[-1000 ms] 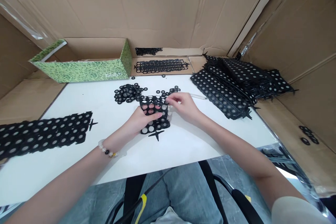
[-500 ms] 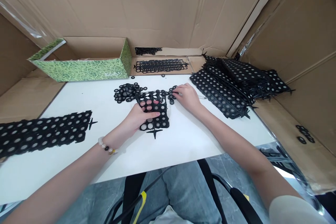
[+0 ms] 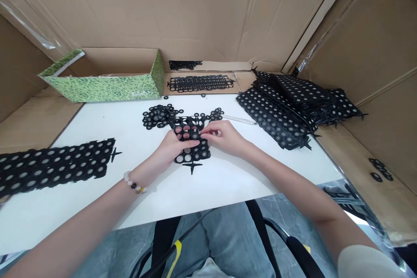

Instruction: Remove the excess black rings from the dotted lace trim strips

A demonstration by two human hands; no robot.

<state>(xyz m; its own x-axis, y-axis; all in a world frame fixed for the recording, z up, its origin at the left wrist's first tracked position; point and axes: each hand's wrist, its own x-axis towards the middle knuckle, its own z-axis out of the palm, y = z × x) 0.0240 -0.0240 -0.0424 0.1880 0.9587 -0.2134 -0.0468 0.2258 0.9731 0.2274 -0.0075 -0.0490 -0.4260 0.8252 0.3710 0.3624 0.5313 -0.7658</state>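
Note:
My left hand grips a black perforated sheet by its left side, thumb on top and fingers visible through the holes underneath. A cross-shaped tab sticks out of the sheet's near end. My right hand is closed in a pinch at the sheet's right edge; what is between its fingertips is too small to make out. Beyond the right hand lies a small cluster of black rings. A larger heap of black rings sits behind the left hand, close to the sheet's far end.
A thin white stick lies right of the small cluster. Stacked black perforated sheets fill the right side. Another long sheet lies left. A green-patterned box and a cardboard strip with a black lattice stand at the back.
My right hand has moved from the small ring cluster toward me and left, onto the sheet's right edge. The left hand keeps its hold on the sheet.

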